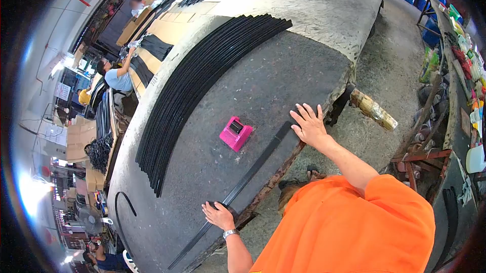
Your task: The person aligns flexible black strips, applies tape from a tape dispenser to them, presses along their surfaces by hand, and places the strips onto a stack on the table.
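Note:
A long flat black strip lies along the near edge of the dark worktable. My left hand, with a metal watch at the wrist, rests across the strip toward its lower end, fingers stretched out and apart. At the strip's upper end is my right hand, palm down with fingers spread, touching the tabletop beside the strip's tip. Beyond the strip stands a pink block-shaped holder with a black piece in its top.
Many black strips lie side by side across the table. A thin curved black strip lies at the left end. A wrapped roll juts from the right edge. A co-worker sits at another table; shelves line the right.

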### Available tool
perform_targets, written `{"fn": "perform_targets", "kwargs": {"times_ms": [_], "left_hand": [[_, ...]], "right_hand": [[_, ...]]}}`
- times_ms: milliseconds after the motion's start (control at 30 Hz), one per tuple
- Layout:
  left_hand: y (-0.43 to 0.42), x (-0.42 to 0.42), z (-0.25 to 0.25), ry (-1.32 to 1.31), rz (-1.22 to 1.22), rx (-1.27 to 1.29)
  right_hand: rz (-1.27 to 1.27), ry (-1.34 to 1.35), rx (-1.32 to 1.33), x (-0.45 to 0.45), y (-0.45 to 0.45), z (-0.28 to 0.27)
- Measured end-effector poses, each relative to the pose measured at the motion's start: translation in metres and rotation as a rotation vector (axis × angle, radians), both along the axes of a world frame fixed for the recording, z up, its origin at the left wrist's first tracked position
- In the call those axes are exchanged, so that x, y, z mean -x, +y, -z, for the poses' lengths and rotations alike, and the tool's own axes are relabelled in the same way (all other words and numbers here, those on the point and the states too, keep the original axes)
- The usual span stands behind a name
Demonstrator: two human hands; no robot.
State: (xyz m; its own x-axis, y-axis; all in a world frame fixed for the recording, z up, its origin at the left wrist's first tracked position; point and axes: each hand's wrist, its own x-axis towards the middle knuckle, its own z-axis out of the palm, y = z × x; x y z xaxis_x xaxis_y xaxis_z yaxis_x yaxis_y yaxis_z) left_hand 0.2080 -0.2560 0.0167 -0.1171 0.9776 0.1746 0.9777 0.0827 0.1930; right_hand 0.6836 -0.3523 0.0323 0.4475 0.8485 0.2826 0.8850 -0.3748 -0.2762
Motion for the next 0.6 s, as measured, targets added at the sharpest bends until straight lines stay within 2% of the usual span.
{"fn": "perform_targets", "kwargs": {"times_ms": [600], "left_hand": [[0.0000, -0.0032, -0.0035, -0.008, -0.026, 0.033]], "right_hand": [[-0.005, -0.002, -0.066, -0.0009, 0.0010, 0.0026]]}}
